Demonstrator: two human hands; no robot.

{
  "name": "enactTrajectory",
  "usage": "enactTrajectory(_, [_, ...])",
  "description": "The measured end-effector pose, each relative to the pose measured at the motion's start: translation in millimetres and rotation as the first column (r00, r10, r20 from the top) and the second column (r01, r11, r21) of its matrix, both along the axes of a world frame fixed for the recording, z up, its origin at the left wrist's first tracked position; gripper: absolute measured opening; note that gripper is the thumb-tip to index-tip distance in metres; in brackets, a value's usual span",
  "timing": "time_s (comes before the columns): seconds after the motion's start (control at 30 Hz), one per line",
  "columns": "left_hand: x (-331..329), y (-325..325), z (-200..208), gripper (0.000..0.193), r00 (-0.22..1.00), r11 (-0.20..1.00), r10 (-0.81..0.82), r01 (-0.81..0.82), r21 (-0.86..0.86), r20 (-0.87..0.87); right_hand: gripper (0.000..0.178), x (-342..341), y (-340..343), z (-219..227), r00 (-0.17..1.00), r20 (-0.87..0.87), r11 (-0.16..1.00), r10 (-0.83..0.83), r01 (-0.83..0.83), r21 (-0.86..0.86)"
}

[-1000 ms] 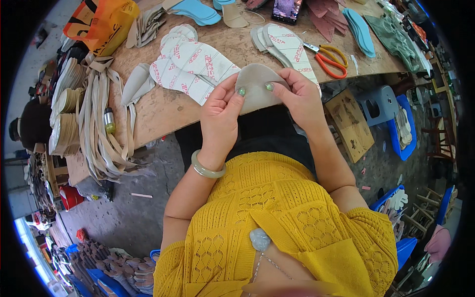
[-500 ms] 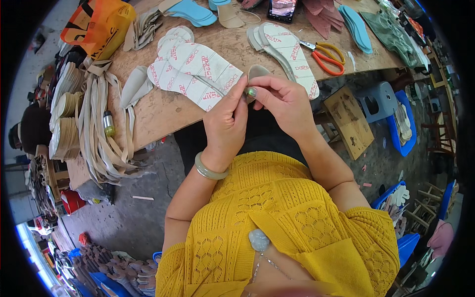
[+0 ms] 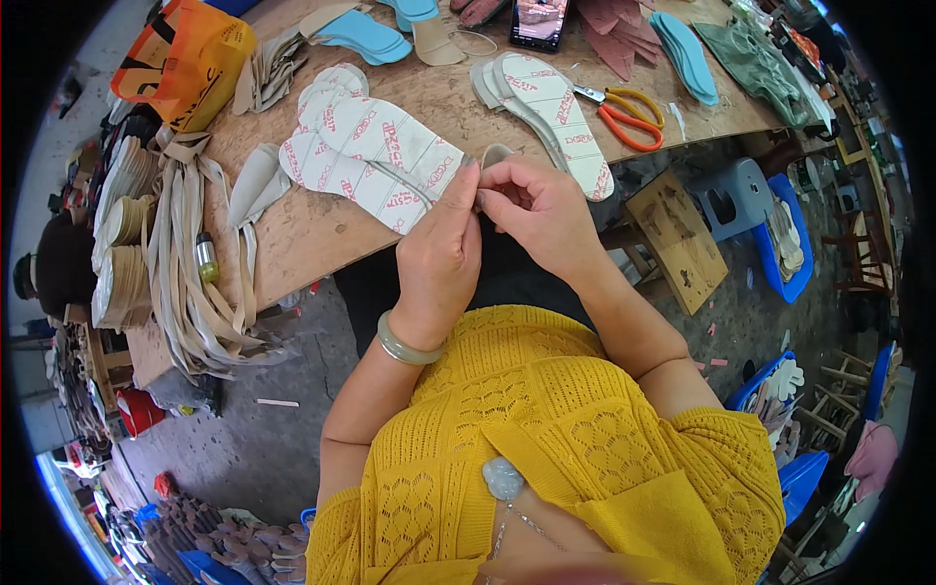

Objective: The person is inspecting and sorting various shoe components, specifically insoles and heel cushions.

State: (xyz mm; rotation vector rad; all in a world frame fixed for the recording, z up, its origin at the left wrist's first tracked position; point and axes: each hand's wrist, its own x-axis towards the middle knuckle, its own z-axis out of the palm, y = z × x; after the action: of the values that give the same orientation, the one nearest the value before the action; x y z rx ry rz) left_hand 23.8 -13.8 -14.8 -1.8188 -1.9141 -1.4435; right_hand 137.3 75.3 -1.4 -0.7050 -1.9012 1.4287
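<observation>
Close together at the table's near edge, both hands pinch a small curved beige fabric piece point(image 3: 496, 153). Only its upper end shows above my fingers; the rest is hidden behind them. My left hand point(image 3: 441, 255), with a pale bangle at the wrist, has its thumb and fingers pressed together. My right hand point(image 3: 542, 212) is closed, thumb against bent fingers. Just left of them lies a pile of white printed insole pieces point(image 3: 375, 146). Beyond my right hand rests a second stack of white insoles point(image 3: 551, 107).
Orange-and-yellow-handled scissors point(image 3: 629, 120) lie right of the insoles. Beige strips point(image 3: 185, 253) hang over the table's left edge near a small bottle point(image 3: 207, 258). Blue insoles point(image 3: 361, 37), a phone point(image 3: 538, 24) and an orange bag point(image 3: 185, 63) sit farther back. A wooden stool point(image 3: 678, 239) stands at right.
My right thumb has curled in closer to the fingers, and less of the beige piece shows. The whole view has shifted slightly; the items on the table look unmoved.
</observation>
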Motion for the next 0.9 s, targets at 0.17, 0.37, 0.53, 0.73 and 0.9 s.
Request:
enactTrajectory(0.17, [2,-1,3,0.044,0.997,0.999,-0.025,0.027,-0.026,0.067,0.009,2,3,-2,0.999,-0.015,0.999,0.032,-0.033,-0.042])
enactTrajectory(0.37, [4,-8,9,0.035,0.730,0.961,-0.181,0.274,-0.039,0.659,0.010,8,9,7,0.987,-0.097,0.938,0.126,-0.151,-0.312])
enactTrajectory(0.53, [1,-5,11,0.029,0.463,0.933,-0.230,0.357,0.058,0.856,0.007,9,10,2,0.982,-0.087,0.956,0.167,-0.183,-0.229])
enactTrajectory(0.73, [-7,-4,0,0.026,0.452,0.956,-0.208,0.281,0.084,0.867,0.007,13,15,-1,0.932,-0.229,0.878,0.280,-0.345,-0.332])
enactTrajectory(0.9, [-1,-4,0,0.024,0.511,0.967,-0.221,0.227,0.118,0.830,0.010,10,5,11,0.959,-0.214,0.890,0.184,-0.255,-0.378])
